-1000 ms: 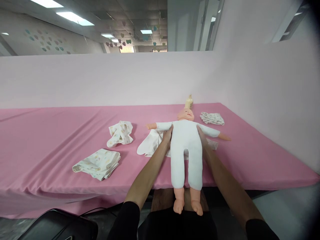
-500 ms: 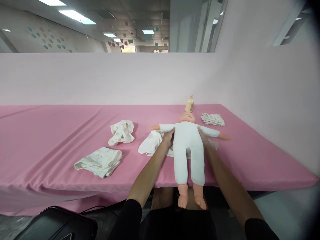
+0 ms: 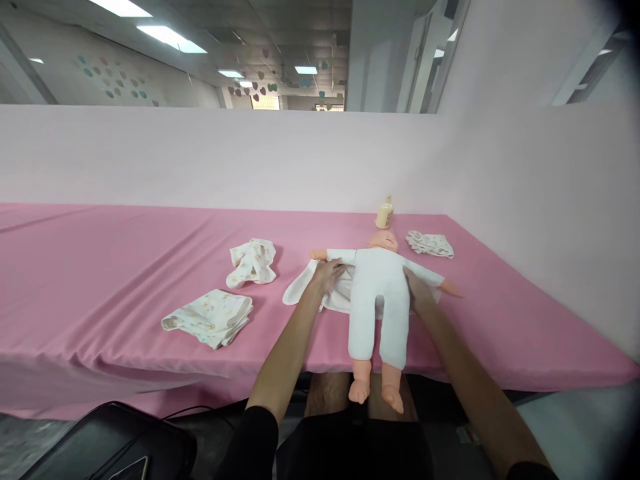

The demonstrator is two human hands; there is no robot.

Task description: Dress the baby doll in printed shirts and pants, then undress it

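A baby doll (image 3: 381, 300) in a white bodysuit lies face up on the pink-covered table, head toward the wall and feet over the front edge. Beneath its torso a white garment (image 3: 299, 283) is spread, partly hidden by the doll. My left hand (image 3: 329, 275) rests over that garment, just below the doll's sleeve, its fingers stretched toward the torso and apart from the doll's side. Against the other side of the torso, my right hand (image 3: 418, 291) holds the doll, with some fingers hidden under it.
Left on the table (image 3: 125, 267) are a crumpled printed cloth (image 3: 253, 262) and a folded printed cloth (image 3: 210, 317). Behind the doll's head stands a pump bottle (image 3: 385, 213). A small folded cloth (image 3: 430, 244) lies to its right. A black chair (image 3: 115, 440) is at lower left.
My left hand has come off the doll's side and shifted left onto the white garment. My right hand stays at the torso. The view has shifted slightly.
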